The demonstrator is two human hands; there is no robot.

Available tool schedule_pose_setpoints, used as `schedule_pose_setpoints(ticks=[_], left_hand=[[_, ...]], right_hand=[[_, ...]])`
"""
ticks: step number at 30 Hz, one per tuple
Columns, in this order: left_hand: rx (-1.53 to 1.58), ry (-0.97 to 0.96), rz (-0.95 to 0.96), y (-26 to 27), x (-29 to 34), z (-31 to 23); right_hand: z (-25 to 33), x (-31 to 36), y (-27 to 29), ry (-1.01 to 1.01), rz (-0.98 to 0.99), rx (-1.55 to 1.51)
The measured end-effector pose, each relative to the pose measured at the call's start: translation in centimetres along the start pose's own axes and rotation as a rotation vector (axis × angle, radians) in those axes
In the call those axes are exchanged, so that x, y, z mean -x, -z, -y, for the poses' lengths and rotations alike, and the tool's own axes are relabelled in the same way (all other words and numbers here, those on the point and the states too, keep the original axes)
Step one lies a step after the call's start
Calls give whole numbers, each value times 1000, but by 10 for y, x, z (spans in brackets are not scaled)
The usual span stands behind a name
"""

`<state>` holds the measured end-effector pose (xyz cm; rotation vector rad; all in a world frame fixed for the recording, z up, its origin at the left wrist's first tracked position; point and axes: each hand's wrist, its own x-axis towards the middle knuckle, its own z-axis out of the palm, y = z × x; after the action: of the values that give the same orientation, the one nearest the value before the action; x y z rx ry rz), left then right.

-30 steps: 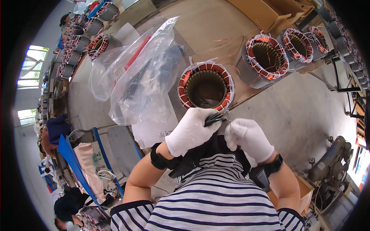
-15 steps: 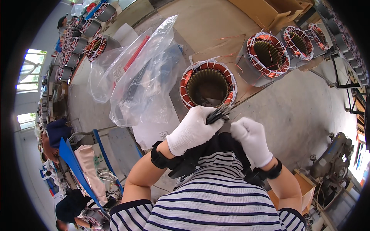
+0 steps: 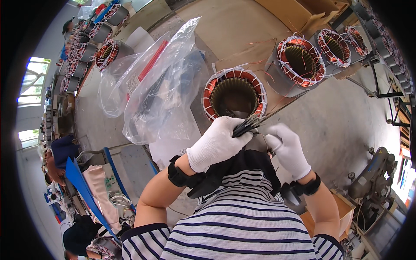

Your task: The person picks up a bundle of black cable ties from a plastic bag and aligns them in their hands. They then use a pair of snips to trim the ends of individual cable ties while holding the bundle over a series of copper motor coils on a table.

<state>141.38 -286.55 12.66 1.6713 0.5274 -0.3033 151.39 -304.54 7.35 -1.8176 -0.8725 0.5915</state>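
My left hand point(image 3: 220, 144), in a white knit glove, is closed round a bundle of black leads point(image 3: 246, 127) with frayed, bare-looking ends. The bundle is held just in front of the near rim of a motor stator point(image 3: 235, 96) with orange windings laced in white cord. To the right of the bundle, my right hand point(image 3: 287, 149), gloved the same way, has its fingers curled. A thin wire point(image 3: 264, 139) runs from near the bundle to its fingertips, which look pinched on it. Slight blur softens that hand.
A clear plastic bag point(image 3: 164, 86) with red sticks point(image 3: 152, 60) lies left of the stator. More wound stators point(image 3: 301, 60) stand to the right, beside a cardboard box point(image 3: 299, 15). A compressor-like machine point(image 3: 373, 173) is at far right. Another person point(image 3: 80, 234) works at lower left.
My right hand has moved slightly right and down, away from the bundle, and its fist has loosened toward a pinch. My left hand keeps its grip on the black leads.
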Motion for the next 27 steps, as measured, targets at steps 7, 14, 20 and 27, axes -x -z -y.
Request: schedule_pose_setpoints(ticks=[7, 14, 20, 27], left_hand=[[-10, 9, 13, 2, 0, 0], [-184, -234, -33, -3, 3, 11], [-269, -224, -115, -6, 9, 7], [-511, -282, -794, 0, 53, 3]], right_hand=[[7, -16, -2, 641, -114, 563], [2, 15, -8, -532, 164, -778], [21, 4, 3, 441, -143, 555], [38, -9, 39, 373, 53, 252]])
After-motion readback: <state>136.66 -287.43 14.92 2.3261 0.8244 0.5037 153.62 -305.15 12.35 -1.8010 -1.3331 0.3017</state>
